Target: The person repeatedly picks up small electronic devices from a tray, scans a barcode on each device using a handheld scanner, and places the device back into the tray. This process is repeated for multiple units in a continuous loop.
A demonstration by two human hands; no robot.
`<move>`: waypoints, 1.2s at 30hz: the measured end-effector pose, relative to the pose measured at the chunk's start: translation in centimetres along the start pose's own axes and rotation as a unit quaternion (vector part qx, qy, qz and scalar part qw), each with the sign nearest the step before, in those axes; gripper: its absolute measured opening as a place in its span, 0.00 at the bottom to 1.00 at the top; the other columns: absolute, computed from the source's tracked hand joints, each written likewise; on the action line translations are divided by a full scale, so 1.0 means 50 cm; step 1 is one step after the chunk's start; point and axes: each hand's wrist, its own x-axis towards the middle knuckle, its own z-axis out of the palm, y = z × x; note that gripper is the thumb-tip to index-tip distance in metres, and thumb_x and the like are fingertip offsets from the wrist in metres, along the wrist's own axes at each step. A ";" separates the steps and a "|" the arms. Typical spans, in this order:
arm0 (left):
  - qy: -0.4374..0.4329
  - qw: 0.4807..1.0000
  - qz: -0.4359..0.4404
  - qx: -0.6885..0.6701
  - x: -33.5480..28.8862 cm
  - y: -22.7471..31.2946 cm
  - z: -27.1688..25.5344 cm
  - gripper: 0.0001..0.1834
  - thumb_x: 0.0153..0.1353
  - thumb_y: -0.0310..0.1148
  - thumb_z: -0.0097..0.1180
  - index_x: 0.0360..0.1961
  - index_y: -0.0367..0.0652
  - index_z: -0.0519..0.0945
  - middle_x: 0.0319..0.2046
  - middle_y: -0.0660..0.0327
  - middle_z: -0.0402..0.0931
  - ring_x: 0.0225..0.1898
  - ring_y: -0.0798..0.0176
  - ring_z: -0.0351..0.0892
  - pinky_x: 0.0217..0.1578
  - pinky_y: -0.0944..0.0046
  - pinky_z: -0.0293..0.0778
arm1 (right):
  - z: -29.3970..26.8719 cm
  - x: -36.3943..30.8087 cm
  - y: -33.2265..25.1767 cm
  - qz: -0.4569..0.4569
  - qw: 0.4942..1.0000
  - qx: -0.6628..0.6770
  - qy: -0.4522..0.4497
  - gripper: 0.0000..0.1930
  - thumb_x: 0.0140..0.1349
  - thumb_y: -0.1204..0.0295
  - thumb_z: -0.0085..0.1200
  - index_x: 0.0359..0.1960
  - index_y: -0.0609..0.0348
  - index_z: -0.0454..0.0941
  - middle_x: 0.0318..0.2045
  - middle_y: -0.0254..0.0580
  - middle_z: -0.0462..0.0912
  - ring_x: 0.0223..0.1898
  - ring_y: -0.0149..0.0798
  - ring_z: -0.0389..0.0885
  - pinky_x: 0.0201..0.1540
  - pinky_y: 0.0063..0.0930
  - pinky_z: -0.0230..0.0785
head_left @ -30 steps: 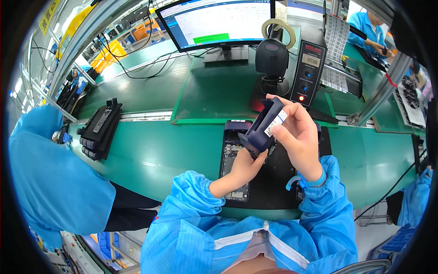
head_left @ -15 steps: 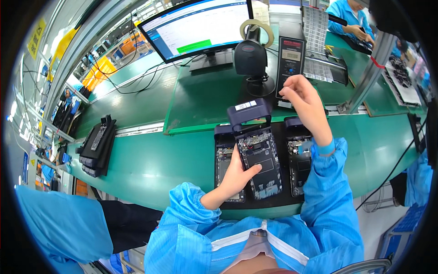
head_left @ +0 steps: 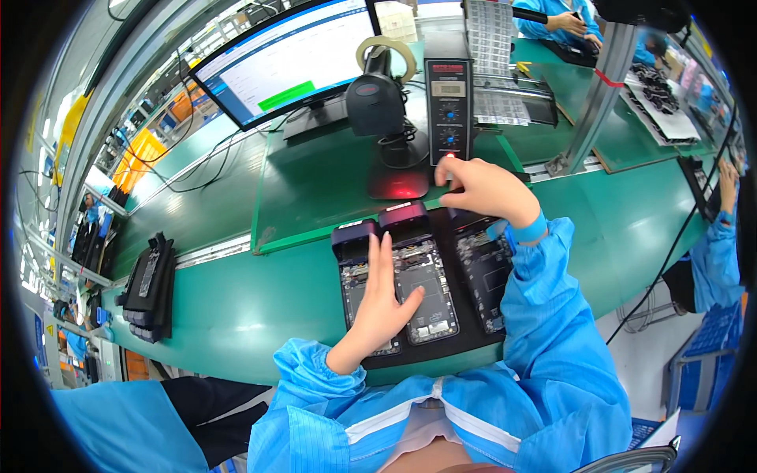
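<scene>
Head view: three dark handheld devices lie side by side on a black mat [head_left: 471, 329] on the green tabletop [head_left: 229, 315], boards exposed, each with a raised hood at its far end. The left device [head_left: 355, 280] lies partly beneath the left hand [head_left: 382, 303]; the middle device [head_left: 426, 303] is mostly visible; the right device [head_left: 482, 272] has its hood partly covered by the right hand [head_left: 493, 191]. Of the hands, the left is spread, fingers straight and thumb out, gripping nothing; contact with the devices cannot be told. The right has bent fingers, thumb near forefinger; nothing shows in its grasp, though a small item could be hidden.

Stage reached, as judged: all three devices are set out; the middle hood bears a white label [head_left: 398, 206], and the left apparently another. Labelling of the right hood cannot be made out and may remain to be done. No cover lies over the boards.

Count: three devices, one mat, one monitor [head_left: 292, 63], one scanner [head_left: 374, 106], one tape roll [head_left: 409, 57] about its top, one control box [head_left: 449, 120] with two blue knobs visible, one printed strip [head_left: 489, 39], and one stack of black parts [head_left: 146, 292], number uncertain.
</scene>
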 end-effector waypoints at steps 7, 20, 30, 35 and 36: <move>-0.187 0.738 -0.263 -0.593 0.006 0.030 0.099 0.28 0.49 0.23 0.56 0.53 0.40 0.61 0.48 0.59 0.67 0.50 0.62 0.67 0.50 0.62 0.65 | 0.019 0.011 -0.060 -0.109 0.891 0.379 0.226 0.08 0.53 0.73 0.53 0.31 0.59 0.67 0.27 0.37 0.73 0.28 0.30 0.73 0.32 0.21 0.65; -0.095 0.663 -0.213 -0.712 0.006 0.002 0.052 0.20 0.51 0.21 0.51 0.47 0.41 0.68 0.44 0.60 0.71 0.46 0.61 0.70 0.49 0.59 0.66 | 0.024 0.054 0.214 0.167 0.688 0.372 0.600 0.13 0.54 0.67 0.53 0.17 0.62 0.71 0.14 0.26 0.65 0.19 0.21 0.58 0.21 0.19 0.49; 0.039 0.591 -0.101 -0.799 -0.006 -0.035 -0.080 0.35 0.47 0.29 0.48 0.58 0.35 0.53 0.59 0.48 0.50 0.59 0.49 0.55 0.59 0.51 0.51 | 0.175 0.130 0.000 0.103 0.841 0.490 0.204 0.08 0.57 0.68 0.49 0.33 0.60 0.76 0.15 0.22 0.66 0.18 0.17 0.58 0.19 0.14 0.50; 0.157 0.624 -0.163 -0.748 0.090 -0.076 -0.104 0.18 0.56 0.26 0.40 0.48 0.32 0.65 0.48 0.51 0.68 0.50 0.53 0.67 0.54 0.52 0.60 | 0.163 0.126 0.015 0.096 0.813 0.504 0.274 0.09 0.58 0.68 0.49 0.33 0.61 0.75 0.16 0.21 0.64 0.18 0.16 0.57 0.18 0.14 0.47; 0.159 0.625 -0.143 -0.751 0.125 -0.089 -0.102 0.16 0.56 0.26 0.41 0.46 0.31 0.65 0.46 0.51 0.68 0.48 0.54 0.68 0.53 0.53 0.61 | 0.143 0.114 0.011 0.077 0.805 0.505 0.303 0.09 0.58 0.68 0.48 0.30 0.61 0.74 0.16 0.21 0.63 0.18 0.16 0.56 0.18 0.14 0.47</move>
